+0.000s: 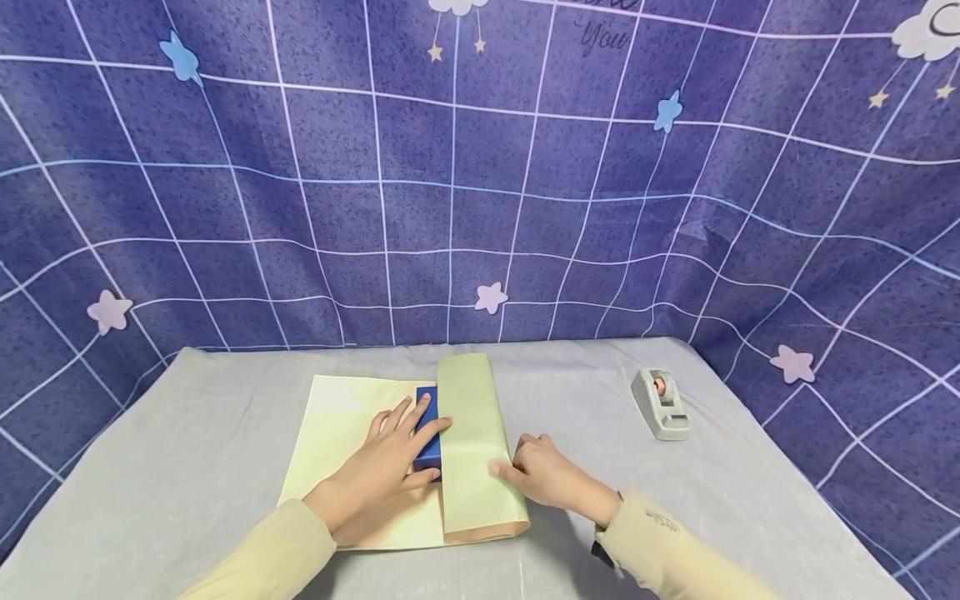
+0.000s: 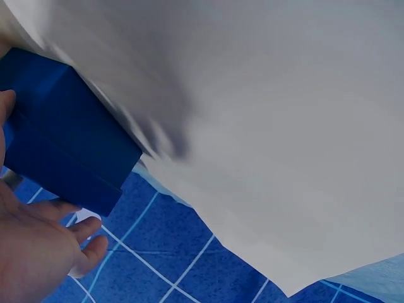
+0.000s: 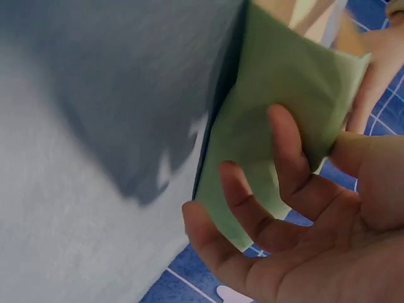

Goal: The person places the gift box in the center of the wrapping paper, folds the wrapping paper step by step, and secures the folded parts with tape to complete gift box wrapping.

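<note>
A pale yellow-green sheet of paper (image 1: 474,492) lies on the table with its right part folded over toward the left. Partly covered by that flap is a blue box (image 1: 427,454), whose corner also shows in the left wrist view (image 2: 69,139). My left hand (image 1: 382,458) rests on the box, fingers spread, one fingertip touching the flap's edge. At the fold on the right, my right hand (image 1: 547,473) pinches the paper, its thumb on top and fingers bent against the outer side. In the right wrist view, fingers (image 3: 290,139) touch the paper's green side.
A light grey tape dispenser (image 1: 660,404) with a small roll stands at the right of the table. The table wears a pale grey cloth (image 1: 585,375). Behind it hangs a blue curtain (image 1: 412,208) with white grid lines and stars.
</note>
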Motion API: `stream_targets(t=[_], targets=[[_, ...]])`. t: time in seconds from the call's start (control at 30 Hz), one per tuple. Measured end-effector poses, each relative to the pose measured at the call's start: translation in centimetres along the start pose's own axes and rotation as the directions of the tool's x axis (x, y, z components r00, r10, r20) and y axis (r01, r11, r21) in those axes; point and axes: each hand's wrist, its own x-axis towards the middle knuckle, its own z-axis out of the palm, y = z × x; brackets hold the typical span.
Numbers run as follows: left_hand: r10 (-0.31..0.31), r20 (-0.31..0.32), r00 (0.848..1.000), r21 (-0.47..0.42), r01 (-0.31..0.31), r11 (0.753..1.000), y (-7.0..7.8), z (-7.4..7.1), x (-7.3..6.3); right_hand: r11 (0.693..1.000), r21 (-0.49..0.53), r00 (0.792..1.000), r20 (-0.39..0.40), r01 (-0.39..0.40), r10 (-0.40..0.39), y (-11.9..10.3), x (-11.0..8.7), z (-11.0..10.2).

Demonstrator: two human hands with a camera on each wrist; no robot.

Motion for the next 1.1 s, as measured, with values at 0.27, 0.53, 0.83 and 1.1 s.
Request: stream_targets(t=[0.27,0.53,0.83,1.1], targets=[[0.007,0.000,1.000,0.001,-0.007,1.000,0.1,-0.2,0.1,0.997,0.078,0.998,0.052,-0.023,0.019,-0.2,-1.0,-0.5],[0.008,-0.003,1.000,0.004,-0.008,1.000,0.0,-0.1,0.1,0.993,0.118,0.992,0.125,-0.021,0.006,-0.3,-1.3,-1.3],[0.014,-0.016,1.000,0.015,-0.013,1.000,0.1,-0.1,0.1,0.995,0.091,0.995,-0.098,0.040,-0.031,0.2,-0.5,-1.3],[0.005,0.007,1.000,0.017,-0.005,1.000,0.0,-0.1,0.1,0.995,0.009,0.956,-0.280,0.100,-0.094,1.2,1.5,0.0]])
